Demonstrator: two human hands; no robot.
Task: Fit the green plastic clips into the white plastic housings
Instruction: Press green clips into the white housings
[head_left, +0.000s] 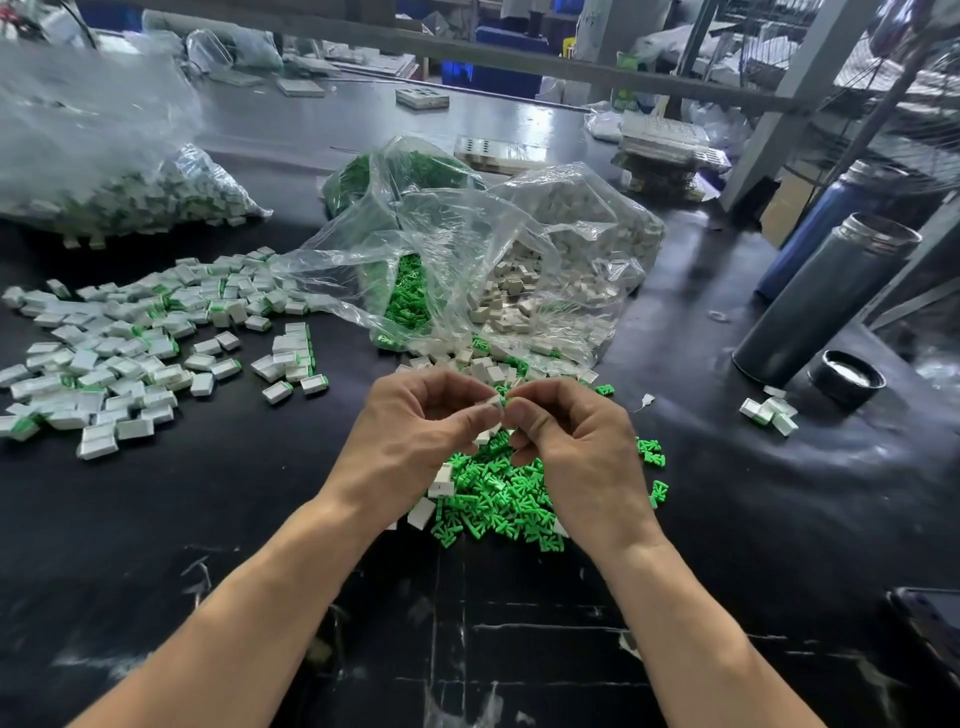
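Black table (208, 519), bearing: one large clear bag (104, 156), far left, filled with assembled white-and-green units. One open bag (467, 260), centre, spilling green clips and white housings. One loose heap of green clips (498, 493), beneath the hands. Left hand (415, 431) pinched a white housing (494, 404); right hand (571, 441), fingers curled, met it fingertip to fingertip, its hold hidden.

Dark glossy worktable (519, 649), scuffed white near front edge; grey metal shelf frame (519, 62) beyond table's far side; overhead light glare on tabletop.
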